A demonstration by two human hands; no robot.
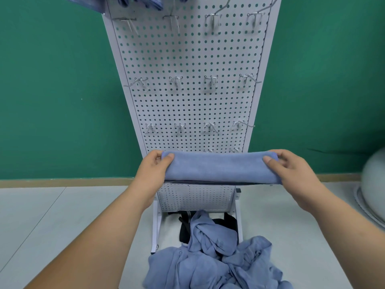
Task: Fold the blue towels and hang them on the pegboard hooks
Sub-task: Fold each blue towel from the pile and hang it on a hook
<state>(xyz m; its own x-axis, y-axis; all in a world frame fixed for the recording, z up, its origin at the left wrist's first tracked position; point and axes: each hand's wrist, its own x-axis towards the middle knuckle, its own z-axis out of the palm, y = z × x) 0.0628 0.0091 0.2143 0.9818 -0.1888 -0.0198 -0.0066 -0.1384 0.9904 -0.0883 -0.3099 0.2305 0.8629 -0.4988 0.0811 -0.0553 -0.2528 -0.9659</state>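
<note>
Folded towel (220, 170) stretched left-right mid-frame, left hand (153, 170) and right hand (289, 170) pinching its ends; hooks (210, 81) above, behind.

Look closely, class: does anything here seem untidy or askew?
Yes. Crumpled blue towels lie heaped on the floor at the pegboard foot, unfolded. Several hooks sit twisted sideways rather than pointing straight out.

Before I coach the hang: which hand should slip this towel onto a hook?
Probably either: the left hand and right hand each pinch one end of the folded towel, level and centred before the pegboard.
</note>
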